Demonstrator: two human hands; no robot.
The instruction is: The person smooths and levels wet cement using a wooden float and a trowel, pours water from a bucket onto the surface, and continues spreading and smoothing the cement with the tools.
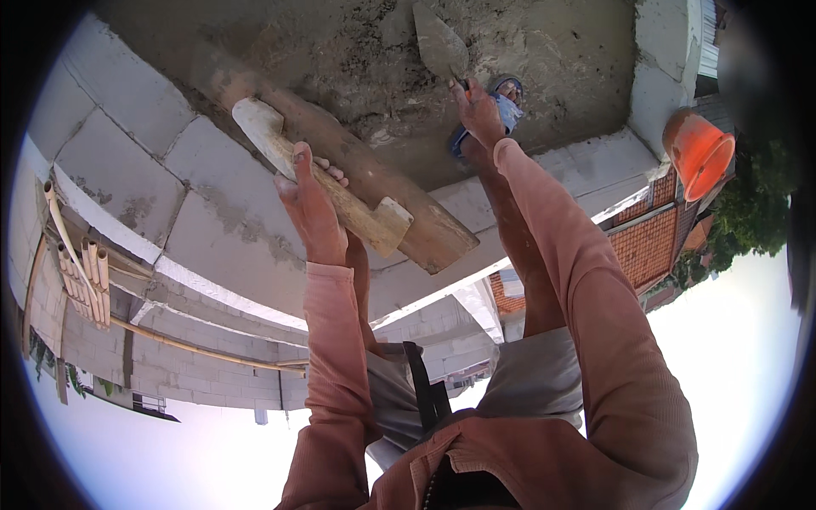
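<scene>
Right hand [481,116] closed around trowel [440,44]

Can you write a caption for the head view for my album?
Grey mortar ahead, a wooden float in the left hand and a trowel in the right hand.

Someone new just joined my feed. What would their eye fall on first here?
Probably the orange bucket, bright at the far right beside the corner of the pale block wall. Next, the trowel in the right hand, at top centre over the wet grey mortar. Then the long wooden float in the left hand, left of centre above a brown plank.
</scene>
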